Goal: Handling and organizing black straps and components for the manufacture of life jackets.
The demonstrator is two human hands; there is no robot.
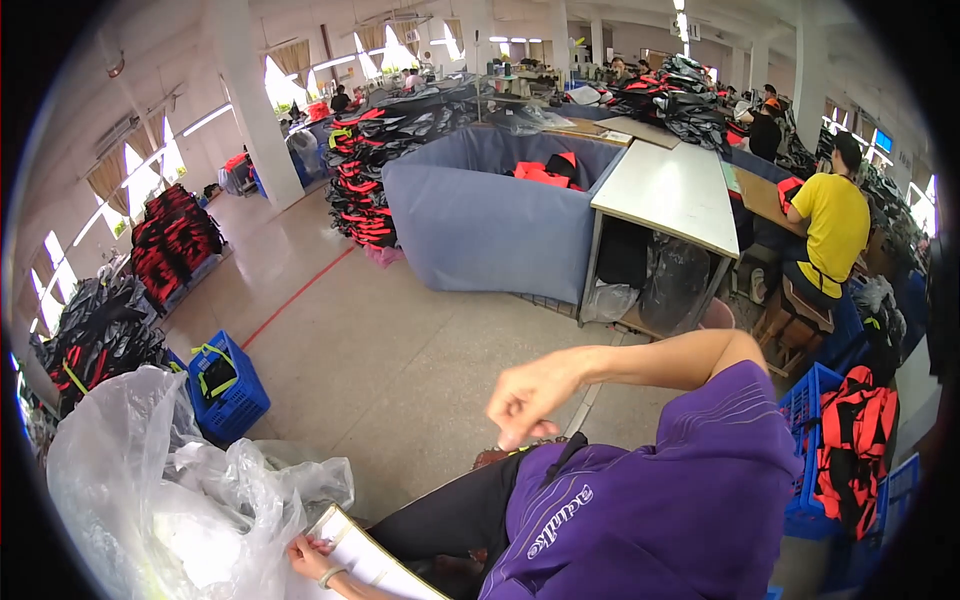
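Note:
At the lower left, my left hand (pixel 312 556), with a band on its wrist, has its fingers curled at the edge of a large clear plastic bag (pixel 120 450). Pale contents show dimly through the bag. Beside this hand lies a white board or tabletop (pixel 365 552) with a brownish rim. My right hand (pixel 530 400) is raised in front of my body, above my dark-trousered lap. Its fingers bend downward and inward, slightly blurred; whatever they hold, if anything, is hidden.
A blue crate (pixel 228 388) with black and lime pieces stands beyond the bag. Ahead are a large grey-blue fabric bin (pixel 490 215) and a white-topped table (pixel 670 190). Black-and-red piles (pixel 365 180) surround the floor. Right: a seated person in yellow (pixel 838 225), a crate with red-black pieces (pixel 855 450).

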